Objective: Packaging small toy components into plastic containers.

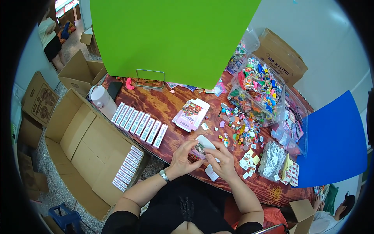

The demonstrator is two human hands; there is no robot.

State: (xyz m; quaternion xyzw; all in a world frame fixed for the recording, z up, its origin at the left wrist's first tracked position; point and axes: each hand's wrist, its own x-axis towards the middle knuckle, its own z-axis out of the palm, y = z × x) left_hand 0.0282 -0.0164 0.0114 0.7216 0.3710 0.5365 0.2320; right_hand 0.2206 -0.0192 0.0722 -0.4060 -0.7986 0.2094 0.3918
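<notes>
I see both hands closed on one small white box [202, 145] – left hand [183, 158], right hand [223, 160] – just above the tabletop [163, 105]. I think lots are done: a row of closed boxes [139, 124], more in the carton [126, 167]. Loose little toys [237, 130] still wait.

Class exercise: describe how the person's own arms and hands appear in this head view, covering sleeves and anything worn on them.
Both forearms are bare and enter from the lower edge. The left hand has a metal-banded wristwatch with a round face on its wrist. The right hand shows no watch, and no rings can be made out on either. Short black sleeves cover the upper arms, matching the black top.
</notes>
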